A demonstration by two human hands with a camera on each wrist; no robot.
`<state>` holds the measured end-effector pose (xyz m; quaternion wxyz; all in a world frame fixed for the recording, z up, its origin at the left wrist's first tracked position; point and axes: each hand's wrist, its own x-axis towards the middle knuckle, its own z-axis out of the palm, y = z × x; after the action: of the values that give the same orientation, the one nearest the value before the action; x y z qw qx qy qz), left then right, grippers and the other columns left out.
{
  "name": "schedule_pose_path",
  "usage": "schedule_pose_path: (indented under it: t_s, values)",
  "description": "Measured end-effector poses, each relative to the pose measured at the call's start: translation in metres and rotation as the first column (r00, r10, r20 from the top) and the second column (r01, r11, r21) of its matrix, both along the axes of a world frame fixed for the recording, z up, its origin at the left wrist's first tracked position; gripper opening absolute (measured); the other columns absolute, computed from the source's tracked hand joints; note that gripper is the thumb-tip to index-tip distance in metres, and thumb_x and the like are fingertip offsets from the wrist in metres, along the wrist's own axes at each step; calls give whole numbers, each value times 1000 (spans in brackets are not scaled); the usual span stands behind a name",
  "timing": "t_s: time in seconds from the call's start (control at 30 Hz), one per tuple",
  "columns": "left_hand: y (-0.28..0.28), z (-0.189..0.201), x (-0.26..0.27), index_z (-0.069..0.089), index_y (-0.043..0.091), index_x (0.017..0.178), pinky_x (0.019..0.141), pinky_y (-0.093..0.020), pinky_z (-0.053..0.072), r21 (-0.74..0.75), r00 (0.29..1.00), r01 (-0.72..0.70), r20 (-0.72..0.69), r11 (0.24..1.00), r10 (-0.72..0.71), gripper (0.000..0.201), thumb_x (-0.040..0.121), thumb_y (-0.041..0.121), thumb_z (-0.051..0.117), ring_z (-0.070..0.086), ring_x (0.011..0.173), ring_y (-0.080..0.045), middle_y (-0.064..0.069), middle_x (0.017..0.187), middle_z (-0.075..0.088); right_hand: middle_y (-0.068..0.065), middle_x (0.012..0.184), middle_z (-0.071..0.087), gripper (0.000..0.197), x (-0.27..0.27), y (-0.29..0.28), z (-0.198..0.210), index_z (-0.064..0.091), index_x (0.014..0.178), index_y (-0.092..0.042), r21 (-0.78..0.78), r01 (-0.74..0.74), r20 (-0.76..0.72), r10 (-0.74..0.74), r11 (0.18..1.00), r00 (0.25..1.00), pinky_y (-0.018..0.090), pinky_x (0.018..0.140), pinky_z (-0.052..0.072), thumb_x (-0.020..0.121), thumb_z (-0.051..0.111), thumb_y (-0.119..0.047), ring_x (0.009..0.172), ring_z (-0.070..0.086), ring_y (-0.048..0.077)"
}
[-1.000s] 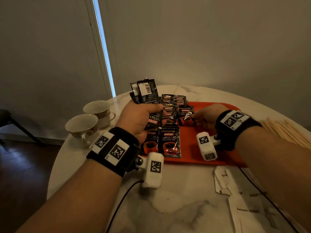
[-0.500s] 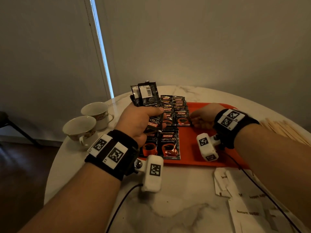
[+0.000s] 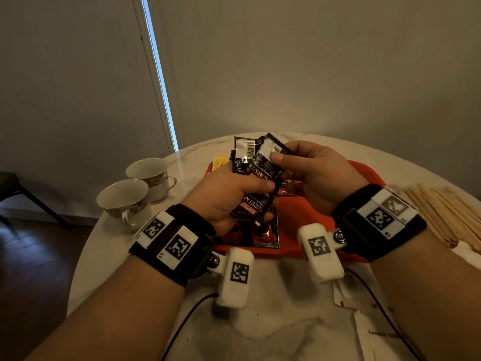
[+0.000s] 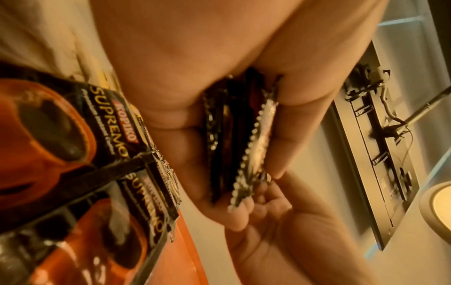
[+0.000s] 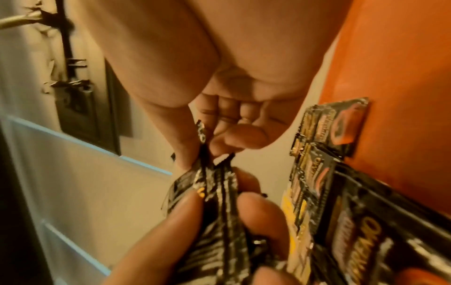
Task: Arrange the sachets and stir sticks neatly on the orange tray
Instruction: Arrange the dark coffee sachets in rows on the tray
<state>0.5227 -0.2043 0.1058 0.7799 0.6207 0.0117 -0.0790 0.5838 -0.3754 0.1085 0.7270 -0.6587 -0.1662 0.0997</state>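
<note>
Head view: I am seeing left hand (image 3: pixel 229 194) gripping coffee sachet stack (image 3: pixel 256 178) above orange tray (image 3: pixel 294 225); right hand (image 3: pixel 315 173) pinching top sachet. Some sachets lying on tray; stir sticks (image 3: pixel 442 207) waiting on table, unplaced.

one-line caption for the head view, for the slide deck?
Left hand grips a stack of coffee sachets above the orange tray while the right hand pinches the top one.
</note>
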Motion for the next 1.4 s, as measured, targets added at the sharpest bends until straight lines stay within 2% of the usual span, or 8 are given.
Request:
schedule_pose_path:
  t_s: [0.13,0.23,0.37,0.57,0.8,1.03,1.2,1.4]
  values:
    - [4,2,4,64,8,125,60,-39,62,-105,991,-114,-84,988,105,32,94,3,67,76,80,-29,-18,102,77,3,85,71,15,2,-6,0,73,100,-14,107,142,32,-146,984,989,23,48,46,86,74,-7,62,57,12]
    - [9,1,8,63,2,121,59,-38,63,-135,969,-230,-125,964,213,26,95,7,67,78,77,-28,-17,93,79,3,87,75,21,2,-11,10,78,86,-20,218,195,151,-230,956,961,27,60,55,86,73,1,73,68,16]
    - [8,1,11,67,7,124,67,-43,63,-218,941,-337,-119,916,317,31,95,15,71,79,84,-31,-16,101,79,0,89,78,20,-8,-2,13,81,84,-17,-85,203,431,-148,975,890,31,78,59,82,78,2,89,74,17]
    - [6,6,2,69,7,123,83,-49,62,-243,964,-262,-11,934,267,37,89,20,76,77,99,-35,-16,109,78,-11,106,70,21,-19,5,14,82,100,-25,-398,84,415,98,913,905,18,79,56,81,83,-17,95,66,3]
    - [7,0,2,70,6,117,81,-55,63,-132,969,-207,108,970,221,37,85,-13,66,76,96,-38,-20,105,77,6,111,69,39,-9,2,9,70,115,-22,-151,91,172,-64,984,983,46,78,63,84,76,1,95,74,31]
    - [3,0,-1,68,13,113,84,-53,59,-57,984,-139,105,989,144,41,83,-15,69,76,97,-39,-17,104,78,8,80,70,3,-3,-2,6,67,94,-7,15,80,-148,-77,997,986,30,58,55,94,64,-6,60,64,14]
    - [3,-3,3,71,9,108,71,-43,62,-88,978,-196,52,977,201,30,84,-10,71,77,89,-36,-18,100,78,14,95,74,13,-4,-2,7,69,101,-4,-39,7,-88,-10,999,996,35,70,60,92,63,4,77,71,22]
    - [8,-3,9,69,0,112,58,-35,63,-120,943,-327,26,937,333,27,86,-7,72,76,74,-26,-17,85,77,9,77,66,9,31,-21,-11,66,93,-4,-38,346,-291,-342,937,893,22,47,52,89,67,4,52,60,12]
